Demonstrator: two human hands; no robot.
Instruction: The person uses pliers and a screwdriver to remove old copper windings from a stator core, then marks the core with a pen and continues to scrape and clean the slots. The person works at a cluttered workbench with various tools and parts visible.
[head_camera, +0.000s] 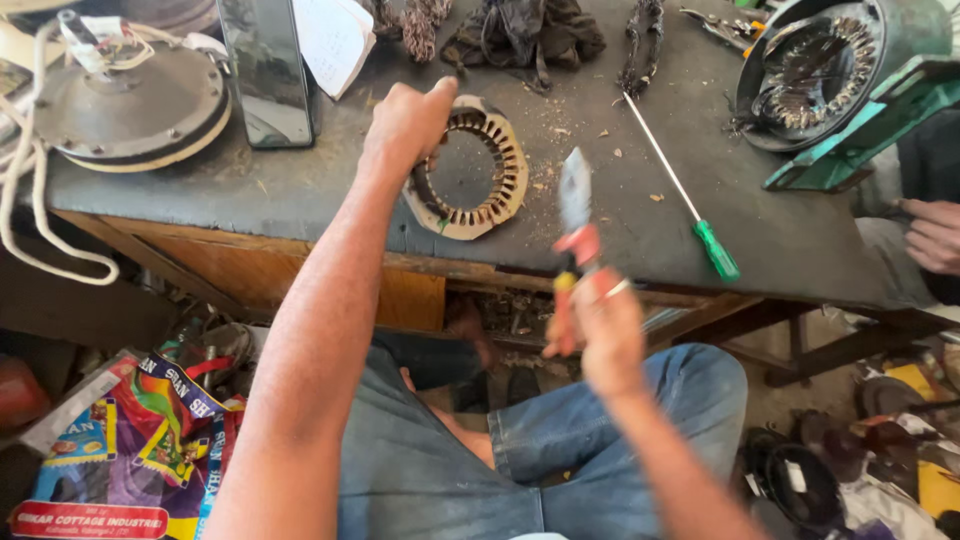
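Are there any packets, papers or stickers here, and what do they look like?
Shiny plastic packet: on the floor, bottom left, crumpled, purple, yellow, blue and red.
White paper sheet: top of the dark workbench, curled, leaning beside a tall dark glossy block.
Small white sticker: on a black round part, floor, bottom right.

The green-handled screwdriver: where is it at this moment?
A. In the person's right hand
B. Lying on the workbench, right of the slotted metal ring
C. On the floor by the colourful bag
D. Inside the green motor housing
B: the green-handled screwdriver lies flat on the workbench, right of the slotted metal ring; the right hand holds red-handled pliers instead.
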